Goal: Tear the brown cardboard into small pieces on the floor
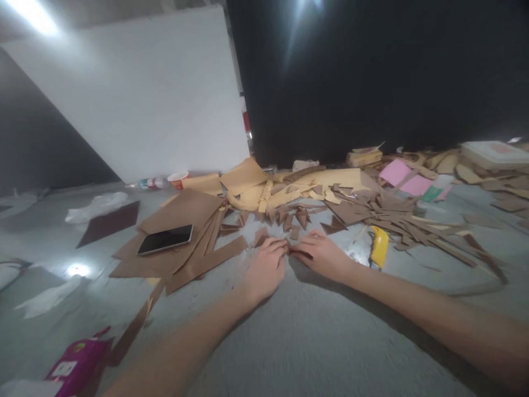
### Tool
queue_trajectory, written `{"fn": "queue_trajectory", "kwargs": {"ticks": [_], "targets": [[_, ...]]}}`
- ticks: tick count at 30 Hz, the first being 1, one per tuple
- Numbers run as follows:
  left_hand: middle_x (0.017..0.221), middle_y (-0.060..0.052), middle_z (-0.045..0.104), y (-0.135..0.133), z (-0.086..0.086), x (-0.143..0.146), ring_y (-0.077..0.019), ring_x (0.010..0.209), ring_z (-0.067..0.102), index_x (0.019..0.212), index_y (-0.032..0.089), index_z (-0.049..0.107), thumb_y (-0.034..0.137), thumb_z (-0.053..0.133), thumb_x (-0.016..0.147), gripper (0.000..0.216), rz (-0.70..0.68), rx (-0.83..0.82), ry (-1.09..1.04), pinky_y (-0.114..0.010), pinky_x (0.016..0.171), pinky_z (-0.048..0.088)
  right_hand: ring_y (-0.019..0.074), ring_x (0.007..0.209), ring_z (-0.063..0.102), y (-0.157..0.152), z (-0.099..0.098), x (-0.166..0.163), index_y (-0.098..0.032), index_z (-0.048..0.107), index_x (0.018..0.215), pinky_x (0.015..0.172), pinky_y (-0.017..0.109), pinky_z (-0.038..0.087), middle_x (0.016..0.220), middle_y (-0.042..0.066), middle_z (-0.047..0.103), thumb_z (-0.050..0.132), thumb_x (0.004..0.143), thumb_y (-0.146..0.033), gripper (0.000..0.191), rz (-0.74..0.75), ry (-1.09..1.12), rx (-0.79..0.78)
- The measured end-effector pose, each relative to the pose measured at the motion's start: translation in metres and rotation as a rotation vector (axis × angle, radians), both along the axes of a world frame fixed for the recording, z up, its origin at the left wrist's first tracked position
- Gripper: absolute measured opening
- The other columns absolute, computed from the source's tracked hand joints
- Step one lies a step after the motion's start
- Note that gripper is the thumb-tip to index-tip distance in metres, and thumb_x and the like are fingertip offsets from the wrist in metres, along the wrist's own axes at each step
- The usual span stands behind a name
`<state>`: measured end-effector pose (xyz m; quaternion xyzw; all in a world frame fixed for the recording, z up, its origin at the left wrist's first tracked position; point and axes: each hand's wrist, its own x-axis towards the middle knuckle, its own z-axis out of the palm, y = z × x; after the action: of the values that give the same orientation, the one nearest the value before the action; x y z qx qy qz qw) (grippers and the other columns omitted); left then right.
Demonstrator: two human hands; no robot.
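My left hand [266,270] and my right hand [324,256] meet at the middle of the grey surface, fingertips almost touching. Both are closed in a pinch on a small piece of brown paper [305,255], which shows partly under the right fingers. Its full shape is hidden by the fingers. Just beyond the hands lie a small brown square [295,232] and several pointed, folded brown pieces [287,221]. A yellow-handled cutter [379,247] rests to the right of my right hand.
A phone [165,240] lies on stacked brown sheets [198,212] at left. Brown strips [438,242] and tan offcuts [339,178] spread across the back and right. A paper cup [178,178], pink sheets [405,176], a white box [496,155] and a purple packet [78,361] surround them.
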<state>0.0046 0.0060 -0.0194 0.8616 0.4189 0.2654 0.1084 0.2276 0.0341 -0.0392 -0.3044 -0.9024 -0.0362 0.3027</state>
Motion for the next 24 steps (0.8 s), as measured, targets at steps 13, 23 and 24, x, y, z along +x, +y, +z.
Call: {"fn": "queue_trajectory", "kwargs": {"ticks": [13, 23, 24], "targets": [[0.126, -0.008, 0.07, -0.0032, 0.0041, -0.0003, -0.0219, 0.13, 0.062, 0.122, 0.02, 0.067, -0.002, 0.043, 0.087, 0.048, 0.054, -0.092, -0.062, -0.042, 0.116, 0.05, 0.0187, 0.08, 0.068, 0.0002, 0.0015, 0.0004, -0.02, 0.075, 0.102, 0.08, 0.036, 0.044, 0.084, 0.002, 0.074, 0.062, 0.105, -0.024, 0.014, 0.0, -0.025, -0.035], [0.121, -0.008, 0.07, -0.0046, 0.0058, 0.0004, -0.0211, 0.125, 0.064, 0.118, 0.02, 0.067, -0.001, 0.045, 0.088, 0.043, 0.055, -0.073, -0.036, -0.038, 0.111, 0.053, 0.0185, 0.081, 0.068, -0.0011, 0.0012, 0.001, -0.021, 0.076, 0.105, 0.081, 0.035, 0.045, 0.088, 0.003, 0.076, 0.063, 0.105, -0.026, 0.014, 0.038, -0.016, -0.047], [0.121, -0.008, 0.07, -0.0047, 0.0061, 0.0004, -0.0211, 0.125, 0.064, 0.118, 0.02, 0.067, -0.001, 0.045, 0.088, 0.043, 0.056, -0.079, -0.04, -0.037, 0.111, 0.053, 0.0187, 0.081, 0.068, -0.0014, 0.0017, 0.001, -0.021, 0.076, 0.105, 0.081, 0.035, 0.046, 0.089, 0.003, 0.076, 0.063, 0.105, -0.026, 0.014, 0.042, -0.014, -0.048]]}}
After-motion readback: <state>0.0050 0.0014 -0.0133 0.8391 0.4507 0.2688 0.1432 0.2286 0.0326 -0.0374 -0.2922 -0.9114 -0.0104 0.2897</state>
